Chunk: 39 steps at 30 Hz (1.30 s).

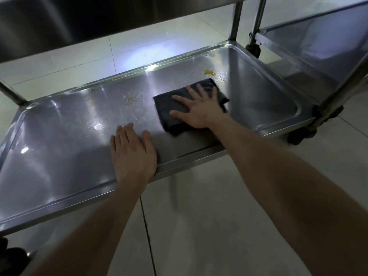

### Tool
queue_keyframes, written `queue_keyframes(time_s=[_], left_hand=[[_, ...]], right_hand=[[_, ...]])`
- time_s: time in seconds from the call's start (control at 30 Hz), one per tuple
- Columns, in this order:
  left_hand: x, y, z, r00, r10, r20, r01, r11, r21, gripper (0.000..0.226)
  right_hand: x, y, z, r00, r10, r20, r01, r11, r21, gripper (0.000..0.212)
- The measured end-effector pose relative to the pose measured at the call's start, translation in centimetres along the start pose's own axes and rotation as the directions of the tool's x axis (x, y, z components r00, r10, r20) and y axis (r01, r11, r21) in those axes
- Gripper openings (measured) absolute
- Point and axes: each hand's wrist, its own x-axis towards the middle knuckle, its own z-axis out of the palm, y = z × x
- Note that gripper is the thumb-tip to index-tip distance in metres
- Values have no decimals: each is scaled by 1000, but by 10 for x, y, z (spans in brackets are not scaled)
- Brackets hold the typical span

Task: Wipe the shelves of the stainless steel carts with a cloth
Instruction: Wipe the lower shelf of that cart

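The lower shelf [59, 148] of a stainless steel cart fills the middle of the head view. A dark grey folded cloth [167, 108] lies on its right half. My right hand [199, 108] presses flat on the cloth with fingers spread. My left hand [133, 154] rests flat on the shelf near its front rim, fingers straight, holding nothing. A yellow stain [209, 72] with water drops sits just beyond the cloth. A paler smear [131, 98] lies to the cloth's left.
The cart's upper shelf [79, 22] overhangs at the top. Steel posts [236, 18] rise at the far right corner. A second steel cart [318, 46] stands close on the right, its caster [253, 49] near the first cart. Pale floor tiles [219, 216] lie below.
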Motion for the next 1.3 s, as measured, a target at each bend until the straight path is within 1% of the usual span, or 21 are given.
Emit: queue_keyframes(time_s=[0.07, 0.13, 0.2, 0.23, 0.3, 0.33, 0.4, 0.47, 0.53, 0.6, 0.7, 0.8, 0.87, 0.9, 0.93, 1.0, 1.03, 1.1, 1.13, 1.2, 1.3], left_hand=[[0, -1, 0, 1000, -3, -8, 3, 1000, 13, 57], [-1, 0, 1, 1000, 0, -14, 1, 1000, 15, 60], [-2, 3, 2, 1000, 16, -21, -16, 1000, 17, 57], [-3, 4, 3, 999, 27, -24, -27, 999, 23, 55], [-4, 7, 2, 999, 49, -23, -48, 998, 31, 52], [-3, 8, 1, 998, 55, -22, -54, 998, 31, 52], [-2, 7, 0, 997, 77, 4, -78, 994, 80, 53], [-2, 3, 0, 993, 109, 32, -113, 979, 167, 55], [-2, 1, 0, 995, 98, -19, -96, 991, 93, 55], [-1, 0, 1, 996, 78, -48, -76, 996, 50, 55], [-2, -1, 3, 994, 80, -80, -77, 996, 47, 51], [-2, 3, 4, 994, 60, -94, -58, 998, 24, 57], [-2, 3, 5, 993, 67, -94, -65, 997, 31, 60], [-2, 4, 5, 992, 81, -99, -77, 996, 37, 59], [-3, 4, 5, 989, 95, -110, -90, 995, 44, 57], [-3, 4, 4, 986, 106, -126, -100, 994, 52, 53], [-3, 3, 5, 986, 106, -126, -100, 994, 53, 53], [-3, 1, 5, 989, 101, -108, -96, 994, 49, 56], [-2, 0, 4, 990, 101, -100, -97, 994, 46, 57], [-1, 1, 3, 990, 107, -89, -104, 994, 40, 59], [-2, 2, 1, 989, 116, -87, -112, 993, 46, 60]], right_hand=[[-12, 61, -10, 987, 158, -30, -158, 987, 1, 93], [-32, 123, -19, 943, 330, -40, -330, 944, 14, 94], [-49, 154, -24, 900, 434, -31, -434, 901, 16, 95], [-54, 151, -24, 891, 453, -27, -453, 892, 10, 95], [-56, 113, -16, 906, 422, -40, -422, 907, 8, 93], [-55, 82, -9, 934, 355, -39, -355, 935, 2, 92], [-59, 15, 7, 991, 136, -19, -136, 990, -27, 89], [-68, -28, 18, 998, -61, 13, 61, 998, -27, 85], [-76, -24, 16, 991, -133, 24, 132, 991, 17, 84], [-83, 14, 6, 996, -90, 8, 90, 995, 40, 89], [-96, 99, -13, 987, 158, -22, -157, 987, 30, 96], [-119, 167, -28, 910, 413, -30, -413, 911, 18, 98], [-125, 162, -29, 873, 487, -39, -487, 874, 10, 96], [-126, 143, -25, 877, 477, -48, -478, 879, 4, 93], [-125, 117, -20, 903, 427, -51, -427, 904, -4, 91], [-126, 55, -5, 973, 227, -48, -227, 974, -12, 88], [-128, 27, 2, 993, 116, -35, -117, 993, -11, 87], [-131, -2, 9, 1000, -19, 1, 19, 1000, 11, 87], [-131, -1, 8, 999, -38, 14, 38, 999, 23, 87], [-126, 25, 2, 1000, -7, 9, 7, 1000, 31, 88], [-111, 99, -11, 987, 161, -16, -161, 987, 8, 87]])
